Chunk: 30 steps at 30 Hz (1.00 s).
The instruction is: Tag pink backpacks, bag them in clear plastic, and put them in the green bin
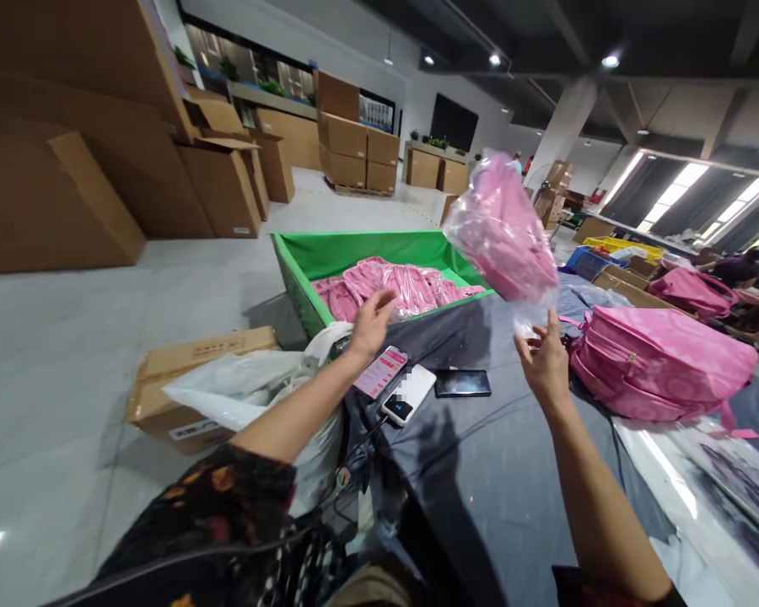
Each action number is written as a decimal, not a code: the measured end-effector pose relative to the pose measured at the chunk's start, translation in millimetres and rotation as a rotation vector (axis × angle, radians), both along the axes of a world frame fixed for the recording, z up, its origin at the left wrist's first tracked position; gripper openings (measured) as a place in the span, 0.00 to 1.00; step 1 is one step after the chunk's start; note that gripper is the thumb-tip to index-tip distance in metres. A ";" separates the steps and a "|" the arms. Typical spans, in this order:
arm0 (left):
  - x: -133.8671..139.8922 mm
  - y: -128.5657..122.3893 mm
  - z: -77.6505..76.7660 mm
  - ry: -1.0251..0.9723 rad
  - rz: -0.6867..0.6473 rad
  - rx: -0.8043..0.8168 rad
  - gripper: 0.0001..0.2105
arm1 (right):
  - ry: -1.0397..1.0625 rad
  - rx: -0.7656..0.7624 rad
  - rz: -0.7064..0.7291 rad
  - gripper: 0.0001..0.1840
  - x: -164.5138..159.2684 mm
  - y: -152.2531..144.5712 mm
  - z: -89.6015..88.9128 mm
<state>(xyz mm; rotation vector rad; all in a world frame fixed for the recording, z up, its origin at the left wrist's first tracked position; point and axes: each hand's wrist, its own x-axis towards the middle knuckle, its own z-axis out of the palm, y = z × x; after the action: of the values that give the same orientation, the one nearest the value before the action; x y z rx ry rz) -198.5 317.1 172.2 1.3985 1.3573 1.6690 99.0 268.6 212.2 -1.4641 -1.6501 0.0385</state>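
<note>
A pink bag in clear plastic wrap (pixel 506 228) is up in the air, tilted to the upper left. My right hand (pixel 547 362) is at its lower end, with the loose plastic between thumb and fingers. My left hand (pixel 372 324) holds nothing; its fingers are apart, in front of a green fabric-lined bin (pixel 304 314). Inside that bin lie several pink bags in plastic (pixel 392 287). Below my hands, a phone with a lit pink screen (pixel 383 373), a white power bank (pixel 410 396) and a dark phone (pixel 463 384) rest on the grey cloth-covered table (pixel 474 472).
A full pink backpack (pixel 658 362) lies on the table at right, beside flat clear plastic packaging (pixel 702 480). White plastic bags (pixel 253 388) partly cover a cardboard box (pixel 183 430) on the floor at left. Large cartons (pixel 126 169) and stacked boxes (pixel 354 152) stand farther back.
</note>
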 end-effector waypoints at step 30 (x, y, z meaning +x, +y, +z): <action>76.4 -103.3 -161.8 0.612 -0.699 0.473 0.19 | 0.046 -0.361 -0.430 0.28 229.3 -55.3 -62.4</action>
<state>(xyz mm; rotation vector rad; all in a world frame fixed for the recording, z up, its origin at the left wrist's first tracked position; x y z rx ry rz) -122.1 213.8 10.5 2.4451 0.5844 1.1471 328.3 213.3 149.8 -2.0512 -1.3043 0.1341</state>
